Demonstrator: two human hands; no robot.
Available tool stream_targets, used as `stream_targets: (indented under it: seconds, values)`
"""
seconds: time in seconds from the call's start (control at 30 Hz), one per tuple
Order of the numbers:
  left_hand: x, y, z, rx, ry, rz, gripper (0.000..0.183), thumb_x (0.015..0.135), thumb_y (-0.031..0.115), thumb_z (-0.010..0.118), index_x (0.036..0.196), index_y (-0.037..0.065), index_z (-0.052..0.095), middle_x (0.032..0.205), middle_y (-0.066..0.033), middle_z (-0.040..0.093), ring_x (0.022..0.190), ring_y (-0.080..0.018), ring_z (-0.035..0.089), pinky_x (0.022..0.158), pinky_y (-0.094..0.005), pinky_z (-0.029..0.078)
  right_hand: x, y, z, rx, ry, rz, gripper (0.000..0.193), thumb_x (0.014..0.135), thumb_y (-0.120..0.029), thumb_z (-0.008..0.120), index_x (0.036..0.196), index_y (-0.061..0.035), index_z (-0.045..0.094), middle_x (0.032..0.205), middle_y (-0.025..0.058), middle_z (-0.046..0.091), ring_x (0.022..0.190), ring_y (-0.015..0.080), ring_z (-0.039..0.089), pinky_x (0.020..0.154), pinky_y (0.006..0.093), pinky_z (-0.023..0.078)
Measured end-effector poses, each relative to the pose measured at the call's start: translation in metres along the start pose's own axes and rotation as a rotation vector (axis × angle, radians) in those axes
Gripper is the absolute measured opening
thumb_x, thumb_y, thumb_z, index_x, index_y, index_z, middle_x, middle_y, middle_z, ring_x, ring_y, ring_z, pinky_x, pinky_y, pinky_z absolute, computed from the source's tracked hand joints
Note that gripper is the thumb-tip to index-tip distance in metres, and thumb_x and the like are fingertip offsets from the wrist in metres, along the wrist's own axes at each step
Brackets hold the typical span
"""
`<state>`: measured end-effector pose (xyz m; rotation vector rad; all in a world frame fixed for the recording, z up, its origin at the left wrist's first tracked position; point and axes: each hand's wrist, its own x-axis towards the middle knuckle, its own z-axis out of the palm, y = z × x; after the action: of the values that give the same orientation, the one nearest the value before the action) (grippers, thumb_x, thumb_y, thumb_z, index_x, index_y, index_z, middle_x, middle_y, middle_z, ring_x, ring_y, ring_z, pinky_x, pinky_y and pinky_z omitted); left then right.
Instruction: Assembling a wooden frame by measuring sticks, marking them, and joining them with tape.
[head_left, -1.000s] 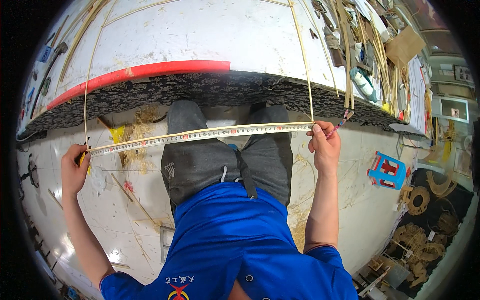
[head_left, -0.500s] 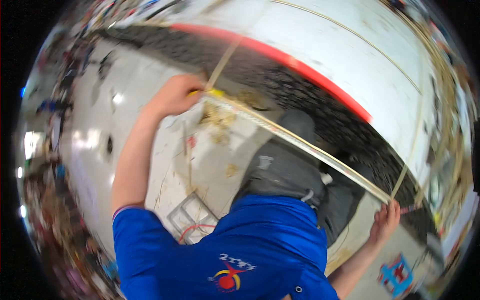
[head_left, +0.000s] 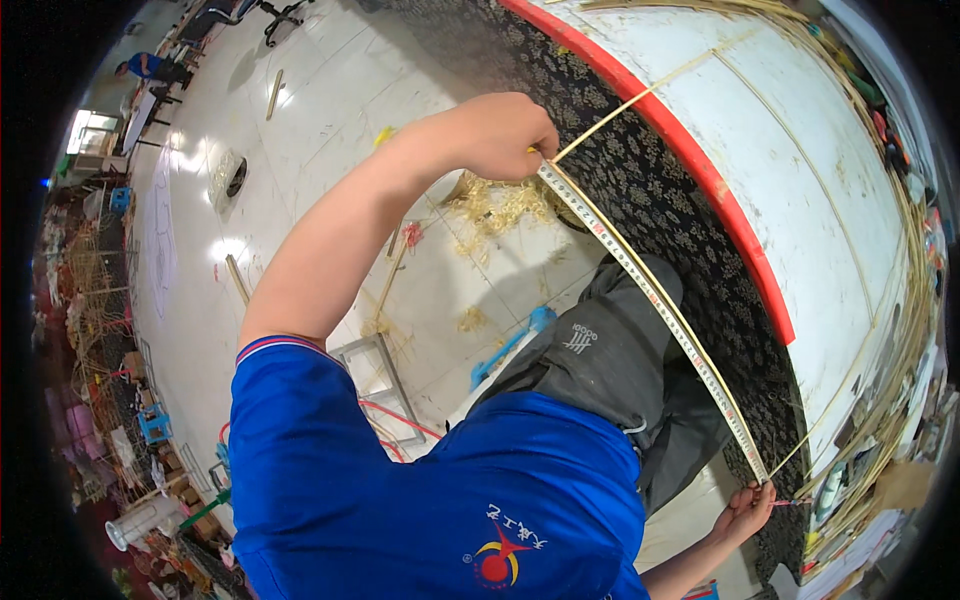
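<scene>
The left hand [head_left: 505,137] and right hand [head_left: 745,512] pinch a tape measure [head_left: 652,296] between them (a stick frame [head_left: 632,107] runs alongside).

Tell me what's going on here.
A person in a blue shirt holds a white tape measure with black and red markings, stretched between left hand and right hand. It runs alongside a thin, pale, wood-like strip, in front of a red-edged white table. By the left hand, a second pale strip reaches over the table.
</scene>
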<state>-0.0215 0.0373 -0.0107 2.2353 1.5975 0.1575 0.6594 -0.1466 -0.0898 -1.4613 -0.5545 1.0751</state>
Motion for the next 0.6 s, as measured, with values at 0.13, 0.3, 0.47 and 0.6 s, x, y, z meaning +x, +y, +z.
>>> stream_targets:
  seconds: [0.13, 0.3, 0.47, 0.6]
  values:
    - [0.003, 0.002, 0.002, 0.027, -0.021, -0.034, 0.024, 0.069, 0.010, 0.056, 0.085, 0.007, 0.074, 0.076, -0.0162, 0.070, 0.079, -0.0372, 0.068, 0.070, -0.0476, 0.053, 0.002, 0.000, 0.002, -0.028, 0.062, -0.012, 0.014, 0.103, -0.021, 0.059, 0.106, -0.0081, 0.057, 0.082, 0.0080, 0.066, 0.049, 0.0035, 0.042, 0.040, 0.0205, 0.031]
    - [0.001, 0.004, 0.004, 0.005, 0.000, -0.048, 0.023, 0.067, 0.008, 0.055, 0.082, 0.008, 0.073, 0.075, -0.0165, 0.069, 0.078, -0.0374, 0.067, 0.068, -0.0477, 0.052, 0.002, -0.002, 0.001, -0.035, 0.056, -0.026, 0.012, 0.104, -0.020, 0.058, 0.105, -0.0086, 0.057, 0.084, 0.0086, 0.066, 0.049, 0.0031, 0.041, 0.040, 0.0207, 0.030]
    - [-0.002, 0.011, -0.001, 0.015, -0.007, -0.058, 0.024, 0.072, 0.011, 0.057, 0.088, 0.006, 0.074, 0.081, -0.0165, 0.070, 0.082, -0.0375, 0.067, 0.072, -0.0464, 0.053, -0.001, -0.005, 0.001, -0.039, 0.017, -0.058, 0.011, 0.104, -0.020, 0.058, 0.105, -0.0089, 0.057, 0.086, 0.0084, 0.066, 0.051, 0.0023, 0.042, 0.041, 0.0201, 0.030]
    - [-0.005, 0.012, 0.000, 0.012, -0.001, -0.042, 0.025, 0.077, 0.012, 0.057, 0.093, 0.003, 0.073, 0.082, -0.0170, 0.070, 0.082, -0.0380, 0.067, 0.074, -0.0458, 0.053, 0.001, -0.008, 0.004, -0.087, 0.035, -0.082, 0.011, 0.103, -0.020, 0.059, 0.105, -0.0089, 0.058, 0.084, 0.0065, 0.064, 0.051, 0.0013, 0.040, 0.041, 0.0189, 0.029]
